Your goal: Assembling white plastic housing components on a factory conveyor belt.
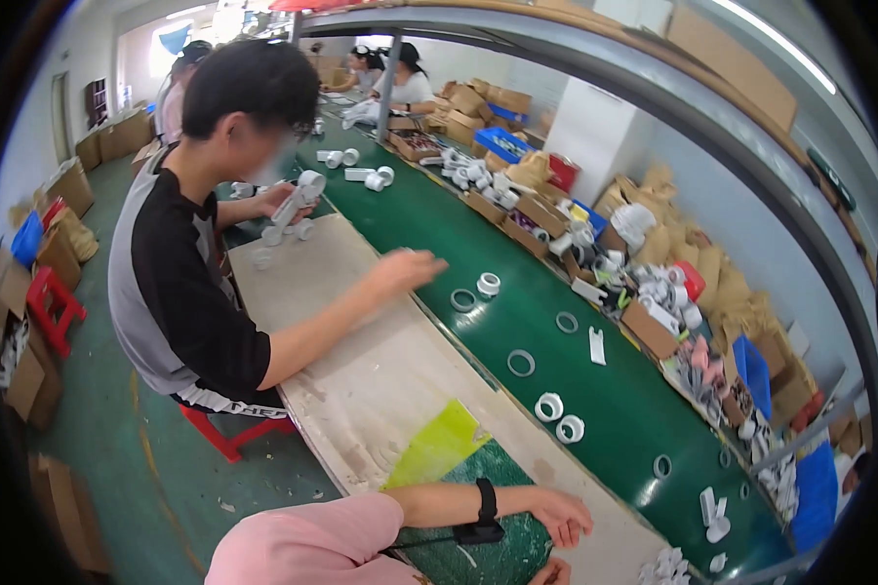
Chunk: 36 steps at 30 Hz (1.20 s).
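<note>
Right of left hand (558, 513) and right hand (552, 573), white pieces (665, 567) lie apart; fingers' grip I cannot tell.

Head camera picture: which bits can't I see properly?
All in the head view:
Right hand: mostly cut off by the lower edge, so I can't tell if it holds anything.
Left hand: its palm is turned away, hidden by the hand itself.
White pile: cut off by the lower edge.
Far worker in white: too small to tell what they're handling.
</note>
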Tool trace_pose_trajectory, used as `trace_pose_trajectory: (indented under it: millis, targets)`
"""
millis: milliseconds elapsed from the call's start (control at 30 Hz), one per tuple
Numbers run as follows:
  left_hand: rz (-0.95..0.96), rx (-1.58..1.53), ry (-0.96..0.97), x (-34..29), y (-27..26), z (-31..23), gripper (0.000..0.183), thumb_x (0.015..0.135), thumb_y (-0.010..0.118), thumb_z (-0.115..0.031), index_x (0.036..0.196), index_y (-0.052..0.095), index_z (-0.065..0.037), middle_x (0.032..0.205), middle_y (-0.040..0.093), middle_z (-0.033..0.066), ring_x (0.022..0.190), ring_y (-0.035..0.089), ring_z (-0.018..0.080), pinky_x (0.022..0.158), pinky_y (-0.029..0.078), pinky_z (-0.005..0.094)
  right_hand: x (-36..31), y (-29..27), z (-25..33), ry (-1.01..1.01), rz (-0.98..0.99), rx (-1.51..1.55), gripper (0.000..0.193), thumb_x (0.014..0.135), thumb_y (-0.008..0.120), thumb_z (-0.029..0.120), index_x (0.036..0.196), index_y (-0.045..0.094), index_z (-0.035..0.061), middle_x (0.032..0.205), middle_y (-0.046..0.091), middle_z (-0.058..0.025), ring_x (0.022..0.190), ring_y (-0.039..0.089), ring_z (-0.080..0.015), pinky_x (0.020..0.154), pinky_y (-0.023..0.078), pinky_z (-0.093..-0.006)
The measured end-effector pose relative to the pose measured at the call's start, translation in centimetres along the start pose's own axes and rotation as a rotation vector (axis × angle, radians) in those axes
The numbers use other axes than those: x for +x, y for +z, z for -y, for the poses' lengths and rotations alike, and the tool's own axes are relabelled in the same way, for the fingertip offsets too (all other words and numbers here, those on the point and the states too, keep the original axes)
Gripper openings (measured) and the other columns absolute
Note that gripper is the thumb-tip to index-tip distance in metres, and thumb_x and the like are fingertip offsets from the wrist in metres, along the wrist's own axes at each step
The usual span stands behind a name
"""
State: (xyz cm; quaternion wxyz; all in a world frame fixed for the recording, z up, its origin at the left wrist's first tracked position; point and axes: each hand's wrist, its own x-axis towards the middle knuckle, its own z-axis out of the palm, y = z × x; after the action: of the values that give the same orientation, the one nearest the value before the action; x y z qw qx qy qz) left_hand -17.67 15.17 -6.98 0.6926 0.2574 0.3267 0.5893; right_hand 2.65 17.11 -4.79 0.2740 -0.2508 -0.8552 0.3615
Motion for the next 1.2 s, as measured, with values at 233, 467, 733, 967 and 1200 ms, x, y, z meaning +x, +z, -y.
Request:
trace_pose_trajectory:
  millis: [233,467,733,967,1200]
  targets:
    - [0.008,0.008,-0.005,1.1,-0.5,0.0,0.028,0.090,0.052,-0.030,0.102,0.051,-0.004,0.078,0.062,0.0152,0.068,0.062,0.0242,0.060,0.053,0.0360,0.6,-0.6,0.5,0.022,0.031,-0.051,0.018,0.085,0.050,0.012,0.092,0.060,-0.0017,0.081,0.061,-0.0187,0.069,0.055,-0.0295,0.067,0.046,-0.0349]
    - [0.015,-0.004,-0.024,1.3,-0.2,0.2,0.028,0.090,0.052,-0.030,0.102,0.051,-0.005,0.077,0.062,0.0145,0.067,0.062,0.0233,0.059,0.053,0.0353,0.5,-0.7,0.1,0.027,0.034,-0.064,0.018,0.085,0.051,0.012,0.092,0.060,-0.0011,0.081,0.061,-0.0184,0.070,0.056,-0.0289,0.068,0.046,-0.0356]
    - [0.045,-0.038,-0.011,0.9,0.8,0.2,0.031,0.087,0.056,-0.031,0.102,0.051,-0.004,0.080,0.059,0.0164,0.068,0.060,0.0247,0.058,0.051,0.0363,0.5,-1.0,0.5,0.080,0.023,-0.061,0.017,0.085,0.051,0.011,0.093,0.061,-0.0001,0.083,0.062,-0.0178,0.072,0.058,-0.0292,0.069,0.047,-0.0349]
    - [0.001,0.000,-0.075,0.1,0.4,-1.4,0.036,0.092,0.051,-0.031,0.113,0.048,-0.003,0.089,0.059,0.0142,0.074,0.059,0.0217,0.064,0.052,0.0336,1.6,-0.9,1.3,-0.039,-0.010,-0.052,0.015,0.085,0.052,0.009,0.092,0.062,-0.0003,0.081,0.063,-0.0172,0.070,0.060,-0.0304,0.067,0.048,-0.0342]
    - [-0.003,0.011,-0.026,0.2,0.8,-0.7,0.034,0.088,0.056,-0.030,0.107,0.049,-0.003,0.084,0.059,0.0172,0.071,0.061,0.0254,0.061,0.052,0.0365,0.6,-1.1,0.9,-0.035,-0.026,-0.068,0.015,0.085,0.053,0.010,0.092,0.061,0.0003,0.080,0.063,-0.0162,0.066,0.058,-0.0300,0.064,0.048,-0.0344]
